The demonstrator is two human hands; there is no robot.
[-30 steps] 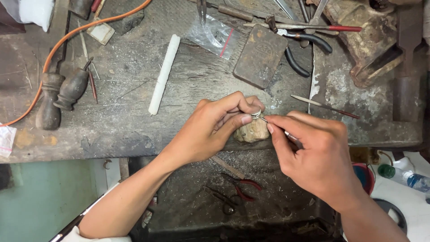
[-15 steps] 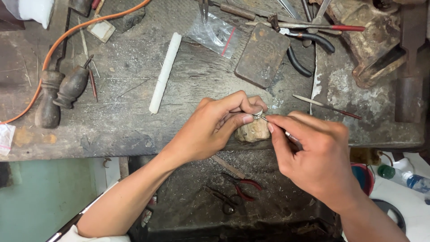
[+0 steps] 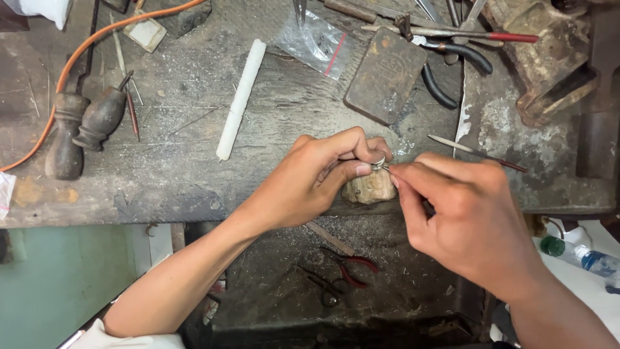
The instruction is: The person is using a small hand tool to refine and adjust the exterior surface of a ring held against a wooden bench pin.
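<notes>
My left hand [image 3: 316, 178] pinches a small silver ring [image 3: 378, 162] between thumb and forefinger and rests it on a worn wooden bench peg [image 3: 368, 189] at the front edge of the workbench [image 3: 194, 181]. My right hand [image 3: 462, 216] meets it from the right, fingers closed on a thin metal tool [image 3: 385, 168] whose tip touches the ring. Most of that tool is hidden inside the hand.
A white stick [image 3: 240, 98] lies behind my left hand. Two wooden-handled tools [image 3: 84, 126] sit at the left by an orange cable [image 3: 97, 39]. A dark metal block [image 3: 385, 74], pliers [image 3: 452, 64], a plastic bag [image 3: 316, 42] and a thin rod [image 3: 478, 153] lie behind. Red-handled pliers [image 3: 345, 268] rest in the tray below.
Both hands stay at the peg with the ring; only small shifts of the fingers and tool tip show.
</notes>
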